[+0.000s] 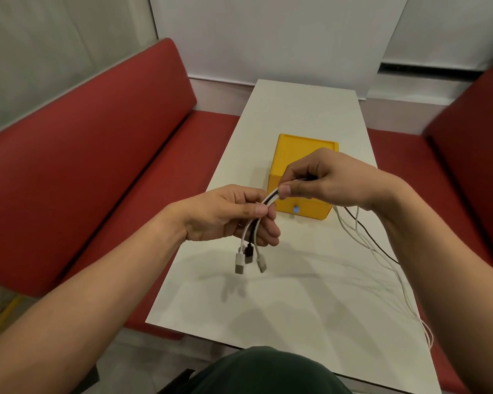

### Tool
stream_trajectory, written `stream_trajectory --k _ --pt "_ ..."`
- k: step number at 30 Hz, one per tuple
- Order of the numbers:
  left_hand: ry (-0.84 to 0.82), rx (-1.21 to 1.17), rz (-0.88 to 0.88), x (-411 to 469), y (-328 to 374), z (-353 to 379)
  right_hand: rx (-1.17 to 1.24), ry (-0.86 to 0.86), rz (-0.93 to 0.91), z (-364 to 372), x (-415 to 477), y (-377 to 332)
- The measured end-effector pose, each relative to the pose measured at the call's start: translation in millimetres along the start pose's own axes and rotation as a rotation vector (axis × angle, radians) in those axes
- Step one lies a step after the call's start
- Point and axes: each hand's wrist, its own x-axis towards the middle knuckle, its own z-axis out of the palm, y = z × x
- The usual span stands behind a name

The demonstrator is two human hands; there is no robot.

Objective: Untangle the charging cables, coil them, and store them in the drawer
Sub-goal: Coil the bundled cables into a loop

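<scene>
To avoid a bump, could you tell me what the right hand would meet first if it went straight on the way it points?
Probably the left hand, gripping the same cables just ahead of the right hand; depth is unclear.

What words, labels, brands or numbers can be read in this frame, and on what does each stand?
No text can be read.
The pale blue patch on the front of the yellow box is too small and blurred to tell if it bears text.
The plugs of the cables show no legible marks.
</scene>
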Motion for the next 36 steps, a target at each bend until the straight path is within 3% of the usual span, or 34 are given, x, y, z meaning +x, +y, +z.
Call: stream_trajectory --k 7,11,18,25,32,36 --pt "0.016 0.084 -0.090 12 -5 6 0.022 0.043 0.038 0 4 17" --pt "-0.028 0.006 -0.127 14 -9 7 0.061 0.043 0.015 4 5 21" --pt "-0.003 -0.158 -0.041 20 -14 11 0.066 0.011 0.004 2 6 22" --pt "0.119 0.047 -0.032 21 -10 15 0.074 0.024 -0.019 1 11 30" --pt "0.212 0.032 0.134 20 -12 16 0.425 0.135 -0.061 16 13 64" --pt "0.250 0.004 0.211 17 -8 17 0.521 0.288 -0.024 45 13 78"
